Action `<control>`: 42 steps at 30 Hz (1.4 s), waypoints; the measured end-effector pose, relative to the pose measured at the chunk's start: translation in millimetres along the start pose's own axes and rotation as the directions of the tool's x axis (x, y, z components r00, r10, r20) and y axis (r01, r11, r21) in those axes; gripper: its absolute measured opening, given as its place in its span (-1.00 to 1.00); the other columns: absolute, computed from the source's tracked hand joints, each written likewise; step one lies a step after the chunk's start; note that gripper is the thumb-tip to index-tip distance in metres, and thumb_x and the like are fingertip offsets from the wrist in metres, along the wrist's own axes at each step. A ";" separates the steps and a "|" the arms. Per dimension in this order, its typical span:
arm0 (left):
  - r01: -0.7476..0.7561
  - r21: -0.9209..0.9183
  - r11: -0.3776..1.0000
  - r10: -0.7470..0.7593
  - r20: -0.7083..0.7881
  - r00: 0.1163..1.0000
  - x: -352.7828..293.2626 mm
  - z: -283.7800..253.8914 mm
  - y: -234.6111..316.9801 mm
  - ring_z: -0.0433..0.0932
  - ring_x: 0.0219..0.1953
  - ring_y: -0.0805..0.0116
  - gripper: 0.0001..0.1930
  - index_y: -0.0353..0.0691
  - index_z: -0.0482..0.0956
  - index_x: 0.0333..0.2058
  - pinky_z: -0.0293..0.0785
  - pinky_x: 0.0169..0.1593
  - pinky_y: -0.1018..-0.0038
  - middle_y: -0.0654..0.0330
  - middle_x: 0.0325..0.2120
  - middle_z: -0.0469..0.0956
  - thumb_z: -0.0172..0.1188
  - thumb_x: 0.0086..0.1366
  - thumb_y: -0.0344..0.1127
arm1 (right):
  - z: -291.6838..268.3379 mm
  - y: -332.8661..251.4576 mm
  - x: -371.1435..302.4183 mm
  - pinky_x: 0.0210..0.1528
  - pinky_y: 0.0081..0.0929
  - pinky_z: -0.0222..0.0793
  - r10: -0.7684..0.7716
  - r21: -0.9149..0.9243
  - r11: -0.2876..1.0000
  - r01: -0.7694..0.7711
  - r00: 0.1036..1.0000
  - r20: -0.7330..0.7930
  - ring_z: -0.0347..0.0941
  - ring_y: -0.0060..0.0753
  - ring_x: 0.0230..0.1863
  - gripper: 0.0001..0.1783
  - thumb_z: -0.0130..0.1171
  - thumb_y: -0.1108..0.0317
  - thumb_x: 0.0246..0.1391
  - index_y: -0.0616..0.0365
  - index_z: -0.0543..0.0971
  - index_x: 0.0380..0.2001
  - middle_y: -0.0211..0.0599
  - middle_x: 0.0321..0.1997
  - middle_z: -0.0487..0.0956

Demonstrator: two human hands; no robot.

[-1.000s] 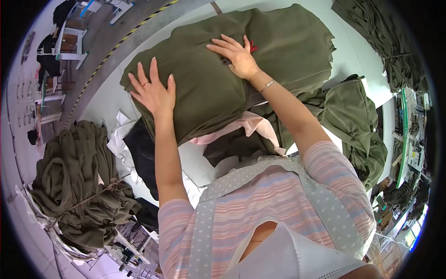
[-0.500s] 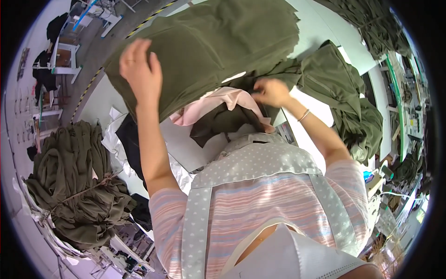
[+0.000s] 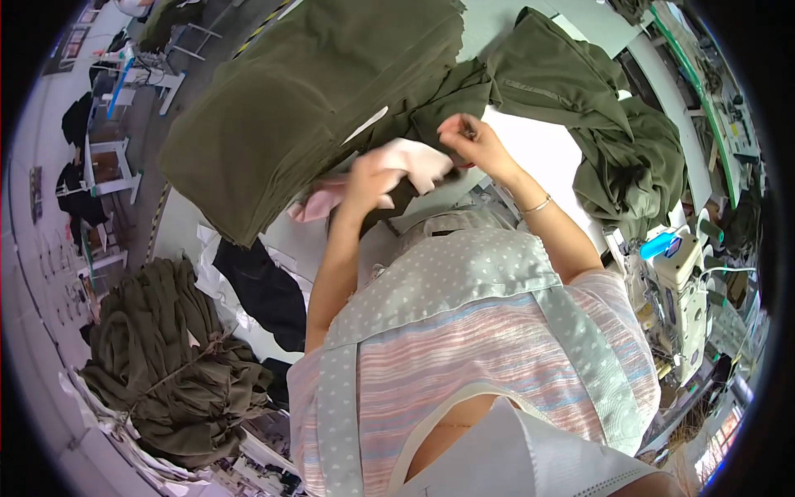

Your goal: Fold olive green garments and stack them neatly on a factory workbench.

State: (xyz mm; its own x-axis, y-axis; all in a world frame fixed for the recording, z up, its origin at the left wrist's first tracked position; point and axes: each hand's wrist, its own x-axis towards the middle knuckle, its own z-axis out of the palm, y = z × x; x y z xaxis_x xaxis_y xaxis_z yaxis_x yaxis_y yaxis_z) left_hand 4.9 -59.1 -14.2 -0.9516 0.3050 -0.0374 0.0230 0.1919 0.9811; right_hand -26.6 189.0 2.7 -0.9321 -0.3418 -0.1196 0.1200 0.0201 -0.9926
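Observation:
Near the front of the table, my left hand is closed on a pale pink cloth piece, blurred by motion. The cloth bunches up from the fingers toward my right hand. That hand has curled fingers around a small dark thing too hidden to name, just beyond the pink cloth's right end. Beneath the pink cloth lies dark fabric, partly covered. A thick stack of olive green fabric pieces rises just beyond my left hand.
Crumpled olive garment parts lie at the far right, over a white surface. A sewing machine stands to the right. At left are a tied olive fabric bundle and a black cloth.
My left hand has left the olive stack, where it lay open, and moved right and nearer onto the pink cloth, which is now bunched up. My right hand stays curled nearby.

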 end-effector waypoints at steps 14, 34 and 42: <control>-0.077 -0.972 0.223 -0.070 -0.095 0.993 -68.8 -75.7 90.1 0.22 -0.80 0.55 -0.75 -0.38 0.40 -0.21 0.06 -0.64 0.58 0.23 -0.68 0.41 -0.14 0.25 -0.35 | 119.1 -30.9 -2.7 -0.64 -0.72 -0.08 0.180 0.612 0.263 -0.746 0.661 0.728 -0.01 -0.70 -0.64 -0.55 -0.32 -0.08 0.31 0.05 0.37 -0.35 -0.58 -0.55 0.27; 0.008 -0.995 0.099 -0.030 0.005 1.000 -87.1 -63.8 93.4 0.17 -0.82 0.59 -0.74 -0.31 0.37 -0.21 0.04 -0.61 0.57 0.27 -0.73 0.36 -0.17 0.30 -0.24 | 138.7 16.4 47.6 -0.68 -0.69 -0.02 -0.105 0.603 -0.008 -0.798 0.600 0.793 0.02 -0.66 -0.66 -0.60 -0.21 -0.01 0.29 0.06 0.40 -0.39 -0.59 -0.61 0.25; -0.018 -0.964 0.266 -0.169 -0.065 0.983 -67.3 -43.5 124.9 0.37 -0.70 0.52 -0.59 -0.44 0.33 -0.05 0.30 -0.55 0.64 0.17 -0.63 0.47 -0.08 0.24 -0.22 | 103.0 -91.2 29.7 -0.65 -0.72 0.02 -0.028 0.255 0.964 -0.078 0.922 0.386 0.06 -0.74 -0.64 -0.68 0.07 0.17 0.17 0.20 0.47 -0.17 -0.58 -0.57 0.38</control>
State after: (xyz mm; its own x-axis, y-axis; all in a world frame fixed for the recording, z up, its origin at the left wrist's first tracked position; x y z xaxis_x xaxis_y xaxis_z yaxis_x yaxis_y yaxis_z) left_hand 58.4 -96.3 119.2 -0.9596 0.2069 -0.1905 -0.2722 -0.8537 0.4440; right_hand -30.0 80.2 92.0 -0.7309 -0.6784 -0.0743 0.2753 -0.1936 -0.9417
